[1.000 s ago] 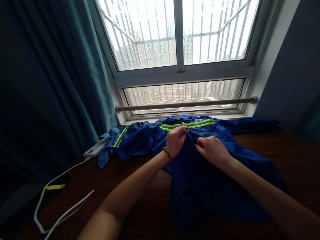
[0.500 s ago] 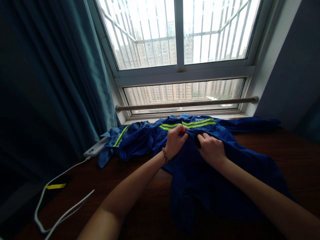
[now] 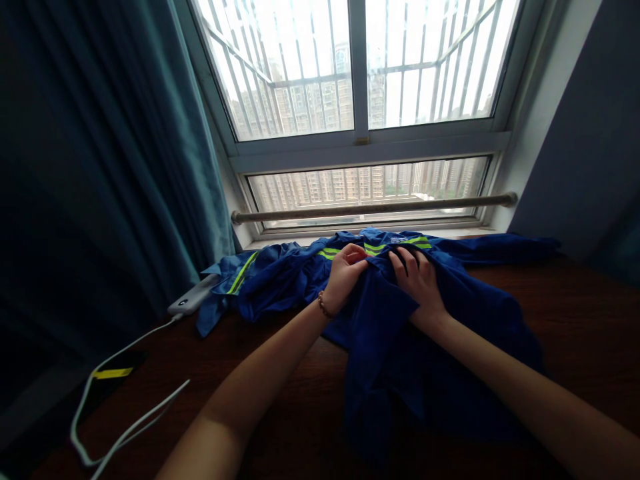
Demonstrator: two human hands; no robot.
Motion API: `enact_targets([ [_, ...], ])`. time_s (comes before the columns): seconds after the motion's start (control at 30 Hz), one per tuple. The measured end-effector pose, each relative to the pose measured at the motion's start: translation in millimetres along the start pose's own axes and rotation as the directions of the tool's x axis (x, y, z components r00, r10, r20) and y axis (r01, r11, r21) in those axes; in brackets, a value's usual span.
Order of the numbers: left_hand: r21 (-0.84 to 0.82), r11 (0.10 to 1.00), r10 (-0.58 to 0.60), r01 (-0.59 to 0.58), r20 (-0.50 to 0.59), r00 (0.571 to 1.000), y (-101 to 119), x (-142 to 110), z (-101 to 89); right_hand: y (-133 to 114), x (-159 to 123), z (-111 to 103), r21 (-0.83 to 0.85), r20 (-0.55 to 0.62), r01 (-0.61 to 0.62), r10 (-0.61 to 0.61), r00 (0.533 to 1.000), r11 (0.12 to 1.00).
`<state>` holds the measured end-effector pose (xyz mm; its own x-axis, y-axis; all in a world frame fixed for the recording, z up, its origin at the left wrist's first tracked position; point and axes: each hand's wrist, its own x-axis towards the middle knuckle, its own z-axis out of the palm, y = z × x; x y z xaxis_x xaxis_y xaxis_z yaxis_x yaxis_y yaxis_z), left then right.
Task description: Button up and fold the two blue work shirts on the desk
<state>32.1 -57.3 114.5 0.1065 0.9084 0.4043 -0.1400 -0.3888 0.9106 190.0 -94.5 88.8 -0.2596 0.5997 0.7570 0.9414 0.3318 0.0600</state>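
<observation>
A blue work jacket (image 3: 280,280) with neon yellow-green stripes lies spread on a dark wooden table (image 3: 590,313) under the window. My left hand (image 3: 345,277), with a bead bracelet at the wrist, is closed on a fold of the blue cloth near the jacket's middle. My right hand (image 3: 417,280) grips the cloth just to the right, fingers curled into the fabric. Both hands sit close together near the striped chest band. The lower part of the jacket hangs bunched toward me.
A grey power bank (image 3: 193,300) lies at the table's left edge with a white cable (image 3: 125,413) trailing toward me. A dark flat object with a yellow band (image 3: 113,373) lies beside it. Teal curtain (image 3: 100,167) hangs left; a barred window (image 3: 360,100) and rail stand behind.
Both hands have moved away from me toward the striped band, pulling the cloth with them. My right hand's fingers have dug deeper into the fabric, which is now more bunched.
</observation>
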Motion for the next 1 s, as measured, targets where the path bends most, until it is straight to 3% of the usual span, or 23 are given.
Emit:
enact_targets([
  [0.1, -0.014, 0.999, -0.050, 0.050, -0.002, 0.999, -4, 3, -2.1, 10, 4, -3, 0.178, 0.037, 0.045, -0.053, 0.998, 0.983],
  [0.2, 0.067, 0.997, -0.028, 0.032, -0.054, 0.998, -8, 6, -4.4, 16, 8, -9, 0.416, 0.059, 0.046, -0.078, 0.995, 0.908],
  [0.33, 0.186, 0.981, 0.066, -0.054, -0.059, 0.996, -14, 9, -7.8, 14, 14, -16, 0.640, 0.058, -0.118, 0.105, 0.993, 0.759],
  [0.4, 0.262, 0.961, 0.110, -0.091, -0.058, 0.992, -17, 9, -9.3, 13, 16, -18, 0.771, 0.153, -0.264, 0.234, 0.960, 0.580],
  [0.47, 0.324, 0.939, 0.146, -0.116, -0.068, 0.987, -21, 9, -10.5, 13, 19, -19, 0.870, 0.331, -0.414, 0.303, 0.893, 0.268],
  [0.53, 0.369, 0.917, 0.193, -0.153, -0.075, 0.978, -23, 10, -11.7, 15, 21, -18, 0.858, 0.504, -0.510, 0.296, 0.812, -0.062],
  [0.57, 0.398, 0.900, 0.224, -0.179, -0.070, 0.972, -24, 10, -12.3, 16, 22, -17, 0.822, 0.569, -0.539, 0.278, 0.774, -0.184],
  [0.63, 0.475, 0.849, 0.285, -0.231, -0.042, 0.958, -26, 12, -13.7, 20, 24, -14, 0.742, 0.662, -0.582, 0.228, 0.714, -0.332],
  [0.77, 0.635, 0.728, 0.293, -0.261, 0.056, 0.954, -27, 15, -16.8, 27, 25, -9, 0.652, 0.739, -0.632, 0.166, 0.653, -0.419],
  [0.9, 0.777, 0.585, 0.198, -0.232, 0.141, 0.970, -22, 12, -14.9, 29, 24, -5, 0.630, 0.770, -0.676, 0.198, 0.607, -0.381],
  [1.0, 0.812, 0.511, 0.268, -0.282, 0.162, 0.950, -7, 1, -5.4, 28, 20, 1, 0.589, 0.808, -0.740, 0.210, 0.551, -0.324],
])
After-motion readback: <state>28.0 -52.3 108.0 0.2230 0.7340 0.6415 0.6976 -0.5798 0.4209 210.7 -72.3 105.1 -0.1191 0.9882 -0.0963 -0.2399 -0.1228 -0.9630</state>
